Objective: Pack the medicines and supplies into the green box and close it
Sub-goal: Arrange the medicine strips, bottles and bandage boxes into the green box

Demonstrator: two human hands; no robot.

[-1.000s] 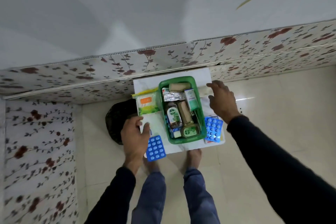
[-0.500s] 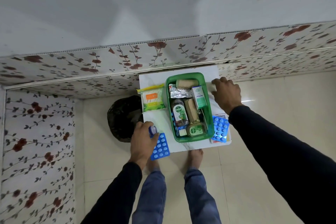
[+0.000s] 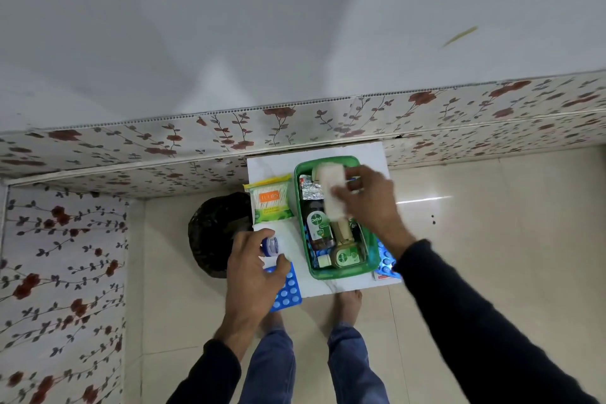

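Note:
The open green box (image 3: 301,207) stands on a small white table (image 3: 269,167), filled with a Dettol bottle (image 3: 317,226), a foil strip (image 3: 310,190), a green soap pack (image 3: 346,257) and other items. My right hand (image 3: 370,203) holds a white roll (image 3: 331,193) over the box's far half. My left hand (image 3: 252,266) grips a small blue-capped jar (image 3: 271,243) above the table, left of the box. A blue pill strip (image 3: 287,292) lies partly under that hand. Another blue strip (image 3: 383,259) lies right of the box, partly hidden by my right arm.
A green pack of cotton buds (image 3: 270,203) lies on the table left of the box. A black bag (image 3: 216,233) sits on the floor to the table's left. A flower-patterned wall (image 3: 196,141) runs behind the table. My bare feet (image 3: 347,302) stand at its near edge.
My right hand lifted the white roll from the table's far right and moved it left over the box. My left hand closed on the small jar and raised it slightly.

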